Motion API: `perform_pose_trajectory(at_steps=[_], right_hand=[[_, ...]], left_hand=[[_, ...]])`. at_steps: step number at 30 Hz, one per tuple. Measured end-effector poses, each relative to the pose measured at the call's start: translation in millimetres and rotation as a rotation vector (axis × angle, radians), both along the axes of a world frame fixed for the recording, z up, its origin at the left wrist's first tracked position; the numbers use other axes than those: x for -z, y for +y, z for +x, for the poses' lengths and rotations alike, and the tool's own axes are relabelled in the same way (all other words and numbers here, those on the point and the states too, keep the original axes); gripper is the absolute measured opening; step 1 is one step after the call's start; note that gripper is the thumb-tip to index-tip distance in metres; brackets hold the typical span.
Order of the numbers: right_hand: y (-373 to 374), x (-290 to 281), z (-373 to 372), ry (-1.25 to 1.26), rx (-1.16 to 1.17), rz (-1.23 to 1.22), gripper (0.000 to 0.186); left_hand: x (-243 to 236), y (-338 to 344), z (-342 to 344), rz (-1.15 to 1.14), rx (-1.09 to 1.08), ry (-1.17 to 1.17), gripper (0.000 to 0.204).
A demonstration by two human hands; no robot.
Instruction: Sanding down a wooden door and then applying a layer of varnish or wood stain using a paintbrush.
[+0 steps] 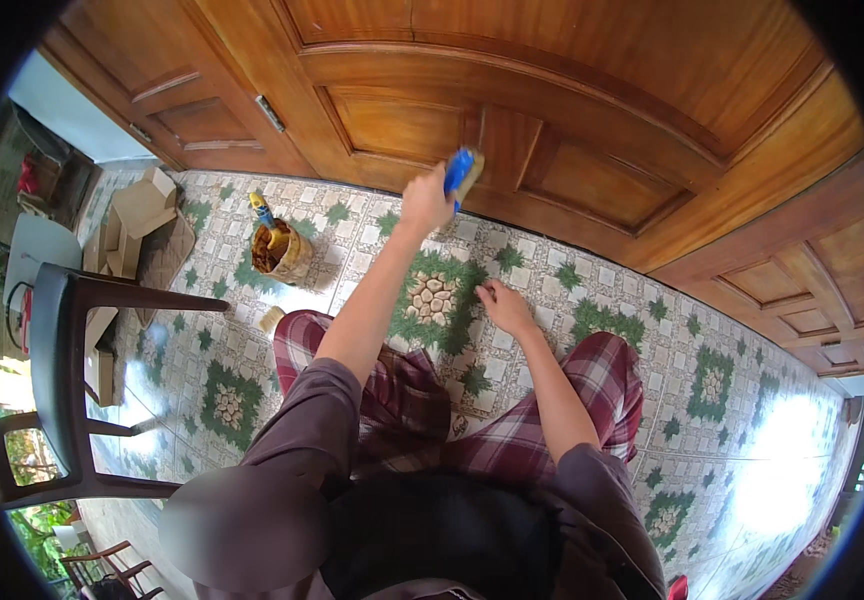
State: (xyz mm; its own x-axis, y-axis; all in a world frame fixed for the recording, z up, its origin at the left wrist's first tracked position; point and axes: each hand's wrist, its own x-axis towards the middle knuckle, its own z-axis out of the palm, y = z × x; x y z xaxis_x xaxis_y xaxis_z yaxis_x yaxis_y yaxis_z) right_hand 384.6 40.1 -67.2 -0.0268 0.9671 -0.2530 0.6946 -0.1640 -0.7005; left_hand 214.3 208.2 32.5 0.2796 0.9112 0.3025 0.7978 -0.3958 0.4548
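With fingers closed around it, my left hand holds a blue brush with a tan bristle side. The brush is up against the lower part of a varnished wooden door, between two recessed panels. My right hand is low over the patterned tile floor, in front of my right knee. Its fingers are loosely bent and slightly apart, and nothing shows in them. A brown-stained container stands on the tiles to the left, with a yellow-and-blue handled tool leaning in it.
A small tan block-like thing lies beside my left knee. At the left stand a dark chair and an opened cardboard box. More wooden door panels run along the right. Sunlight glares on the tiles at right.
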Motion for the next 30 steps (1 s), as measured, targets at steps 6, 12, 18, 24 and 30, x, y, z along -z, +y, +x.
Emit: perform_pose_trajectory(at_steps=[6,12,18,24,30], right_hand=[[2.3,2.4,-0.3,0.005,0.019,-0.040,0.043],[1.1,17.2,3.4,0.023,0.061,0.014,0.041],[3.7,31.2,-3.5,0.013,0.010,0.134,0.037],[-0.6,38.1,10.0,0.075,-0.045,0.225,0.034],[1.9,41.3,11.5,0.028,-0.001,0.171,0.031]], left_hand=[[23.1,-2.4,-2.1,-0.115,-0.046,0.045,0.042],[-11.4,-20.3,-14.5,-0.179,-0.014,0.144,0.034],[-13.1,-51.0,-86.6,-0.477,0.066,-0.782,0.038],[-34.4,-120.2,-160.2,-0.593,0.416,-1.532,0.049],[-65.2,-155.5,-176.7,-0.506,0.623,-1.618,0.053]])
